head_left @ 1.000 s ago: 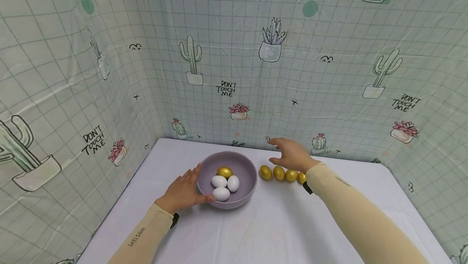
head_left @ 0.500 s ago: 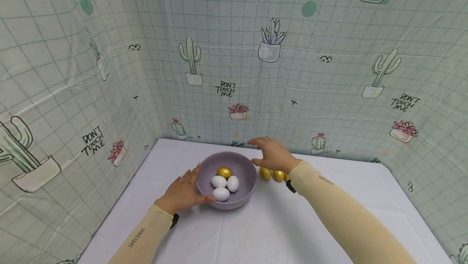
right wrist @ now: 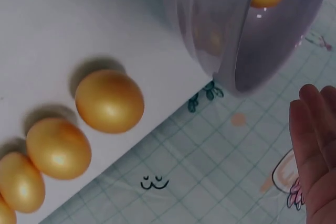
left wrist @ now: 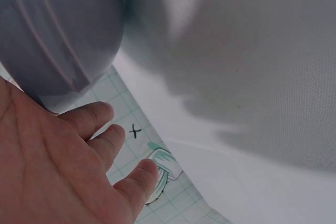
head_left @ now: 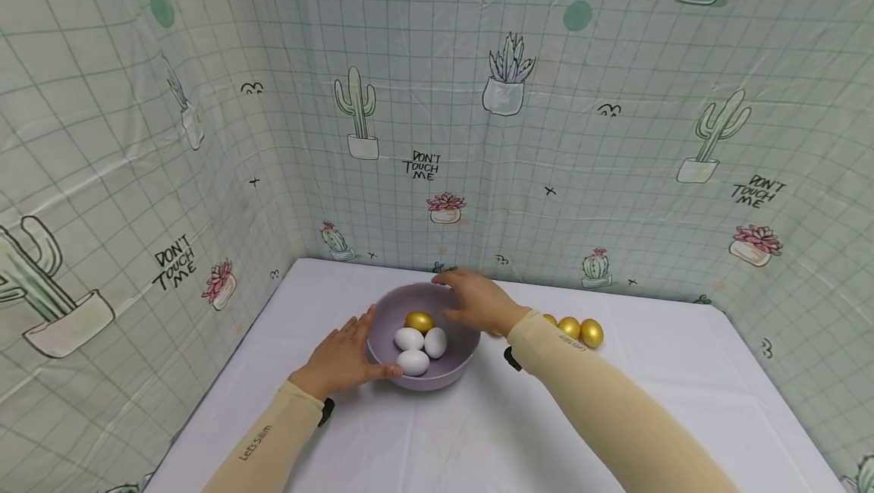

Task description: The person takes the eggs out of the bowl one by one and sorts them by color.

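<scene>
A mauve bowl [head_left: 437, 382] stands on the table with one gold egg [head_left: 419, 321] and three white eggs [head_left: 408, 339] inside. My left hand [head_left: 344, 356] rests against the bowl's left side, thumb along the near rim and fingers spread out straight. In the left wrist view, those fingers [left wrist: 107, 142] extend beside the bowl's outer wall. Over the bowl's right rim is my right hand [head_left: 481, 302], fingers extended and nothing in its grasp. The right wrist view shows its fingers [right wrist: 310, 129] straight, apart from the bowl's wall.
Several gold eggs [head_left: 591, 333] lie in a row right of the bowl, partly hidden by my right wrist and sleeve. A white cloth covers the table [head_left: 423, 447]. A grid-patterned curtain [head_left: 580, 136] with cactus drawings rises behind and at both sides.
My right hand has moved left from above the row of gold eggs to the bowl's right rim. My left hand, the bowl and its eggs have stayed put.
</scene>
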Demonstrator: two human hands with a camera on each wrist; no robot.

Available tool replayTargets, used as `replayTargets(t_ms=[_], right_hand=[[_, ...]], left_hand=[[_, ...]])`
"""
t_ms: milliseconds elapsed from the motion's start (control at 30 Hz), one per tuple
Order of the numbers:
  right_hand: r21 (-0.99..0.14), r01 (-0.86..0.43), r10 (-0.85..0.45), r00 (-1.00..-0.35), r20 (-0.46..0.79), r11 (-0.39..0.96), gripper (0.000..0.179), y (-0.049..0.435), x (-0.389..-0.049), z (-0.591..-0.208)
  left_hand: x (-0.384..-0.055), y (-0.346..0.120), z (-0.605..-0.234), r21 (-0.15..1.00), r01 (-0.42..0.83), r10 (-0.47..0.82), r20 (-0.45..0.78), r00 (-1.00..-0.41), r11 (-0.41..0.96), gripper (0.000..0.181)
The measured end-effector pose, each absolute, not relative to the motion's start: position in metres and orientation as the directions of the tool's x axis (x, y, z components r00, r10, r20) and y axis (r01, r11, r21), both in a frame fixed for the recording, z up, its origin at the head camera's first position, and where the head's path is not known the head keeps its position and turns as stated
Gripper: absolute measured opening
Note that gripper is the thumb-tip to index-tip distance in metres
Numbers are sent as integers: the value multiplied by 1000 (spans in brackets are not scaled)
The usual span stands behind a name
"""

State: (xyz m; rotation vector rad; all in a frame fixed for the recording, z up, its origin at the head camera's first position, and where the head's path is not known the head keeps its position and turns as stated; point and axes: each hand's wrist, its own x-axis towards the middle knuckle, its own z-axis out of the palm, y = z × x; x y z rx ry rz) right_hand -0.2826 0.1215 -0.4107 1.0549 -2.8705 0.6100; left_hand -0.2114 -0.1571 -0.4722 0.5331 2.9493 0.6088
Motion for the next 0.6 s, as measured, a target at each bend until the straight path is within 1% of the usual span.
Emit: replayTargets(t_ms=[200,467,600], right_hand=[[-337,-621,-619,-775,128,708,56,109,-285,-423],[-387,-568,-600,-799,44,727,60,97,-287,-439],[-381,-566,-602,-798,32,731,57,90,-284,-443]], left_hand=[[-211,-157,-471,397,320,354,-14,-935,860,124],[-211,-157,-471,405,329,361,-3,-933,853,123],[-211,-157,-470,400,337,365,6,-931,852,122]])
